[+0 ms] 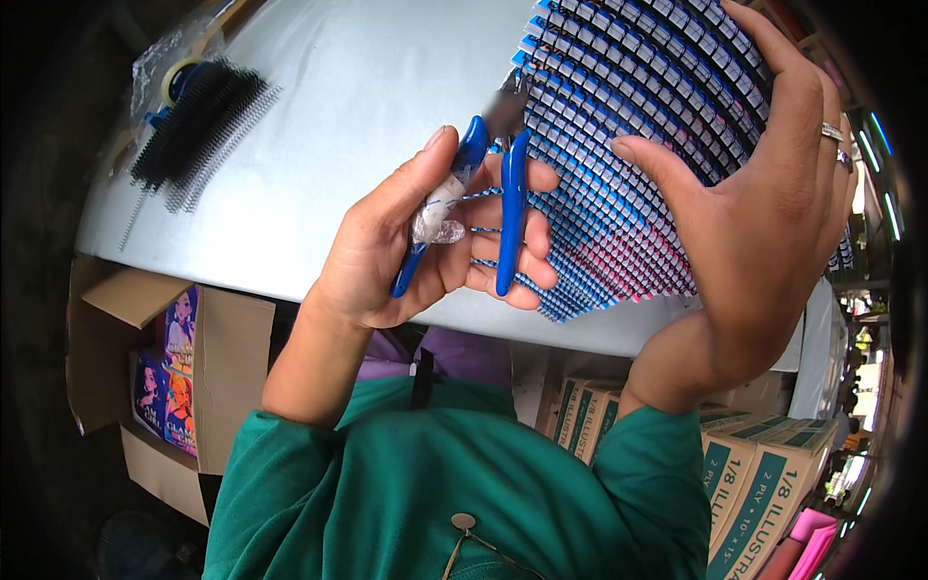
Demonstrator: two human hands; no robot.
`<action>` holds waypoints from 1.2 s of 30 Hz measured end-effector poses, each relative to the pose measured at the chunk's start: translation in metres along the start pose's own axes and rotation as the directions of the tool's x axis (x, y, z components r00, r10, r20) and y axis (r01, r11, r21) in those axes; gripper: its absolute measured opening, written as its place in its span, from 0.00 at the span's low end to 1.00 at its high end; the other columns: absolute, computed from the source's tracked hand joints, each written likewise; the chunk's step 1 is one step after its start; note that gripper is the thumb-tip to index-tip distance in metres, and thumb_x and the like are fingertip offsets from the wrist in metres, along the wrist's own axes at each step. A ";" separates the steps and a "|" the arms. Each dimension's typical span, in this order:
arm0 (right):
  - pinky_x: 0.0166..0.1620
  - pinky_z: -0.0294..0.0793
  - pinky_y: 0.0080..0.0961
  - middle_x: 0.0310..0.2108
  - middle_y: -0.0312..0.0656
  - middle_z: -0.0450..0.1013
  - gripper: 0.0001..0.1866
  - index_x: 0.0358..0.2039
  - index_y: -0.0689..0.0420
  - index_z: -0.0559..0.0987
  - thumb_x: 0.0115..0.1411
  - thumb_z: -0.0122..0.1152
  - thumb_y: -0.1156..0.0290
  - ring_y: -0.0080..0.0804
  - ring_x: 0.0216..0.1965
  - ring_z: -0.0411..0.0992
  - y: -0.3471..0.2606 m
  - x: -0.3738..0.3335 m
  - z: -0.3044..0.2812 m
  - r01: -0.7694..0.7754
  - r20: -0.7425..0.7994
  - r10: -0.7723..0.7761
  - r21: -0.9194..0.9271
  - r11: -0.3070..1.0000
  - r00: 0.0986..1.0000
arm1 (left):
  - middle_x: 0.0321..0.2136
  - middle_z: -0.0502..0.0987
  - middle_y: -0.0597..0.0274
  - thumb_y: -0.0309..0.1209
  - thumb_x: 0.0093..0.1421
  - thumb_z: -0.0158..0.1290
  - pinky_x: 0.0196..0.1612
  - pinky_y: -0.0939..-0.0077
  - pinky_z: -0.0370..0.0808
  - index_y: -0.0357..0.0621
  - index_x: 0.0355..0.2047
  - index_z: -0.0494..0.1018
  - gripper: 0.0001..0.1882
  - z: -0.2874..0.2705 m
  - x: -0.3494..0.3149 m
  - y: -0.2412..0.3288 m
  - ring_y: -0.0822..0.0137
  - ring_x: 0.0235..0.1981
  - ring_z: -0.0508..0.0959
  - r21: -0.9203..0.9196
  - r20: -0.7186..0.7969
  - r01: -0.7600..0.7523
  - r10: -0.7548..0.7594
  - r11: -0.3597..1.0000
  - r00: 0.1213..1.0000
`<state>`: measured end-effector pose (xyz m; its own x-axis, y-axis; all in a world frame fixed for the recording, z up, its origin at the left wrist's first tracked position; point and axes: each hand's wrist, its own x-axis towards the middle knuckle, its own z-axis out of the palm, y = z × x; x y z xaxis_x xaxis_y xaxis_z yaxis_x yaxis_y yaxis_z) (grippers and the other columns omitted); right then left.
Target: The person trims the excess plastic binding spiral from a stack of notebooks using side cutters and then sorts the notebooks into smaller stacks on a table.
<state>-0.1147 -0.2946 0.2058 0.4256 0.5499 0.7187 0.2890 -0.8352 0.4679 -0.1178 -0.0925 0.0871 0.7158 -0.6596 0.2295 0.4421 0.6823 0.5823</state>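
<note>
Loosely gripped: blue-handled metal cutters (513, 208) beside a fanned stack of blue, white and pink coil-bound notebooks (609, 155)

The left hand (387, 232) grasps the cutters with handles spread, white tape (440, 208) around one grip, their blurred head near the stack's upper left edge. The right hand (773, 203) is spread over the stack, grasping nothing; whether its thumb touches, I cannot tell. Trimming coil ends appears to be the step in hand; the next move probably calls for setting the tips precisely, then squeezing. Farther left, loose black coils (198, 130) lie on the pale grey table (319, 145).
</note>
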 end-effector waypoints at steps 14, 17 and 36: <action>0.46 0.71 0.32 0.44 0.39 0.72 0.42 0.51 0.49 0.70 0.32 0.76 0.57 0.35 0.44 0.71 0.000 0.002 -0.002 0.018 0.008 -0.018 -0.027 0.999 1.000 | 0.38 0.72 0.44 0.59 0.63 0.22 0.39 0.52 0.77 0.34 0.55 0.57 0.39 -0.022 0.014 -0.020 0.50 0.37 0.77 -0.335 0.228 -0.011 0.092 0.942 0.969; 0.46 0.71 0.32 0.44 0.39 0.71 0.43 0.51 0.49 0.70 0.31 0.76 0.57 0.35 0.45 0.71 0.001 0.002 0.000 0.027 0.004 -0.027 -0.022 0.999 1.000 | 0.39 0.71 0.45 0.61 0.62 0.22 0.41 0.52 0.76 0.37 0.56 0.56 0.40 -0.029 0.023 -0.032 0.50 0.39 0.76 -0.376 0.308 -0.030 0.155 0.926 0.939; 0.50 0.67 0.34 0.47 0.36 0.69 0.49 0.53 0.46 0.67 0.25 0.78 0.54 0.34 0.48 0.68 0.003 0.001 -0.003 0.036 0.060 -0.033 -0.050 0.998 0.998 | 0.31 0.76 0.50 0.47 0.64 0.43 0.32 0.71 0.72 0.34 0.40 0.66 0.24 0.016 0.005 -0.014 0.61 0.28 0.78 0.839 -0.335 0.056 0.433 0.541 0.837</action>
<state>-0.1162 -0.2969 0.2095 0.4667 0.5763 0.6709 0.2611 -0.8145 0.5180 -0.1294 -0.1101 0.0930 0.9714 -0.1512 0.1831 -0.1746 0.0677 0.9823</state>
